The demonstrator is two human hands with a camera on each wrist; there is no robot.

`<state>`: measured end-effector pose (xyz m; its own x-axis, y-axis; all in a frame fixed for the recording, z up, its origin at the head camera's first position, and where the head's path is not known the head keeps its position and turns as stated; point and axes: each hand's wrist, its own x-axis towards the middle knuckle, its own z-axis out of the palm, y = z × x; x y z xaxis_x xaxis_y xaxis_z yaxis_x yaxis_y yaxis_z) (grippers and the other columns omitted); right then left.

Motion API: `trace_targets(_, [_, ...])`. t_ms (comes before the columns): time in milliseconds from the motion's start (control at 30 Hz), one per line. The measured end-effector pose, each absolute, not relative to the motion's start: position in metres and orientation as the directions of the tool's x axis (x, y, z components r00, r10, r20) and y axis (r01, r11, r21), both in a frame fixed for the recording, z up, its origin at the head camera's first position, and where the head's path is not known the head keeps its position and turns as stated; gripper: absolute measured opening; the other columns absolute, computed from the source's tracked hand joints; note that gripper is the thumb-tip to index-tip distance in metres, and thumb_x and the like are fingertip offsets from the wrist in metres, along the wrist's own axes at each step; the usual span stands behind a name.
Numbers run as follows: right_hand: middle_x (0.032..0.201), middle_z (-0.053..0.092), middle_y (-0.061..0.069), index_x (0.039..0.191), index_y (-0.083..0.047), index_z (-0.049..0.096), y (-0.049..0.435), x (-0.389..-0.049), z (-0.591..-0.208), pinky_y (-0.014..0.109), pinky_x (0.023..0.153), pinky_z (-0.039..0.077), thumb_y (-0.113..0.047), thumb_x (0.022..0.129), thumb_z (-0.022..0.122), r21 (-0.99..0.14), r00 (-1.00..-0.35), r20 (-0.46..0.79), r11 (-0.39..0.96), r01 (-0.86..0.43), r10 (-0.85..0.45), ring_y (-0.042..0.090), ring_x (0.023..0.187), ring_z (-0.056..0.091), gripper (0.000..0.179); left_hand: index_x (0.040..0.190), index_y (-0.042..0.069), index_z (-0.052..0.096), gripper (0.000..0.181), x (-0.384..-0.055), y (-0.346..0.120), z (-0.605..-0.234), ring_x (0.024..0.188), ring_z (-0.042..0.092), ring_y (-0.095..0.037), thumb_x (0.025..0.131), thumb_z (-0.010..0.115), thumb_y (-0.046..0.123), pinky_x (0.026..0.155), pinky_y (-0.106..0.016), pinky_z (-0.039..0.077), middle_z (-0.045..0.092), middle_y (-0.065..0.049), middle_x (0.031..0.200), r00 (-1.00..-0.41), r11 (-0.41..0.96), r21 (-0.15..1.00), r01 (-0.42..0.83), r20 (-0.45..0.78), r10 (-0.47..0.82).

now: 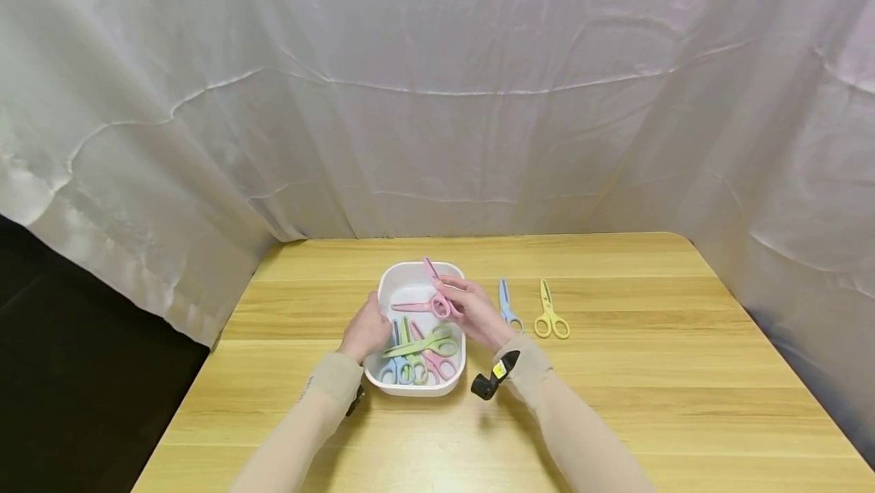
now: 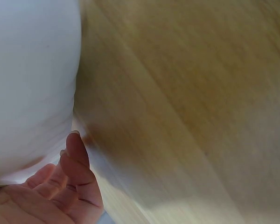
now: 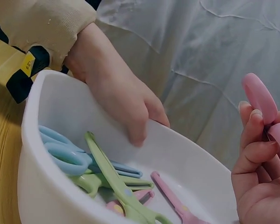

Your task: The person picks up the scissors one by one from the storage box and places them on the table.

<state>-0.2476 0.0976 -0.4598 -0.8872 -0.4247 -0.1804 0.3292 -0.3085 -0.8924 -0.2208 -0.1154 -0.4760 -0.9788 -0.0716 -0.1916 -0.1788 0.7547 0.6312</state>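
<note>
My left hand (image 1: 367, 328) grips the left rim of a white plastic bin (image 1: 415, 392), with the thumb over the inside and the fingers along the outer wall (image 2: 32, 79). Above the bin, my right hand (image 1: 474, 308) pinches pink scissors (image 3: 260, 99) near their handles, blades pointing away. Inside the bin lie several scissors: green scissors (image 1: 420, 345) on top, blue scissors (image 3: 67, 156) at the near left, and pink scissors (image 3: 177, 198) farther in. More green and pink ones lie partly hidden beneath.
To the right of the bin, blue scissors (image 1: 505, 300) and yellow scissors (image 1: 549, 313) lie on the wooden table (image 1: 656, 371). A pale curtain (image 1: 437, 136) hangs behind the table's back edge and along both sides.
</note>
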Motion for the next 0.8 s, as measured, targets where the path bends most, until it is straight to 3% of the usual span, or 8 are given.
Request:
trace_targets(267, [0.091, 0.064, -0.004, 0.149, 0.008, 0.037, 0.113, -0.247, -0.467, 0.009, 0.054, 0.040, -0.011, 0.104, 0.050, -0.884, -0.897, -0.180, -0.334, 0.328, -0.404, 0.000, 0.070, 0.052, 0.050, 0.156, -0.002, 0.022, 0.067, -0.221, -0.115, -0.477, 0.124, 0.059, -0.044, 0.093, 0.046, 0.005, 0.097, -0.057, 0.056, 0.050, -0.030, 0.145, -0.978, 0.762, 0.622, -0.181, -0.197, -0.072])
trace_targets(500, [0.101, 0.067, -0.002, 0.150, 0.008, 0.035, 0.126, -0.246, -0.471, 0.012, 0.075, 0.054, -0.012, 0.104, 0.050, -0.881, -0.902, -0.198, -0.334, 0.336, -0.383, 0.004, 0.085, 0.061, 0.053, 0.157, -0.002, 0.020, 0.069, -0.221, -0.116, -0.478, 0.125, 0.058, -0.044, 0.093, 0.046, 0.005, 0.097, -0.057, 0.056, 0.049, -0.030, 0.147, -0.978, 0.763, 0.620, -0.181, -0.197, -0.072])
trace_targets(800, [0.095, 0.069, -0.004, 0.148, 0.011, 0.035, 0.143, -0.249, -0.480, 0.012, 0.069, 0.052, -0.011, 0.105, 0.049, -0.886, -0.912, -0.172, -0.347, 0.308, -0.372, 0.003, 0.077, 0.060, 0.050, 0.157, -0.002, 0.020, 0.068, -0.221, -0.116, -0.477, 0.123, 0.060, -0.043, 0.094, 0.044, 0.005, 0.096, -0.056, 0.057, 0.049, -0.030, 0.147, -0.976, 0.761, 0.620, -0.188, -0.205, -0.074])
